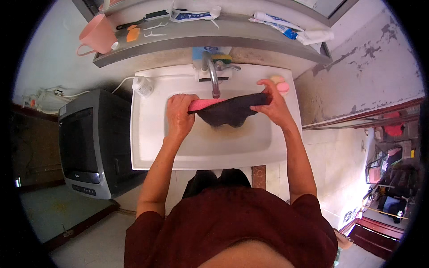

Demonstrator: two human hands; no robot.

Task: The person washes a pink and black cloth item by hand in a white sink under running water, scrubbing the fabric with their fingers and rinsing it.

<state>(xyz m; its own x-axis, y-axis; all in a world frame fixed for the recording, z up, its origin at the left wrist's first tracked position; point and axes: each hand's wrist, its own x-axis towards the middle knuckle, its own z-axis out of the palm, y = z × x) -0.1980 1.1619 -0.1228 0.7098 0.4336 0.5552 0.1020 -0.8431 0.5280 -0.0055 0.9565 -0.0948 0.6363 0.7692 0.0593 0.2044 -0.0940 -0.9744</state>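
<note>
A black cloth item (231, 112), perhaps a garment, is stretched between my two hands above the white sink (228, 149). Its left end is gripped by my left hand (181, 109), with a pink textured cloth or lining (205, 104) showing beside the fingers. My right hand (274, 104) pinches the right end between thumb and fingers, its index finger raised. Just behind the fabric, the curved metal faucet (212, 73) points down into the basin. Whether the pink part belongs to the black item, I cannot tell.
On the sink rim stand a white bottle (143, 86) and pink and yellow round pieces (282, 86). Overhead, a ledge (214, 42) holds a pink mug (99, 35), toothpaste tubes (278, 20) and a black comb (144, 20). A grey washing machine (100, 144) stands left.
</note>
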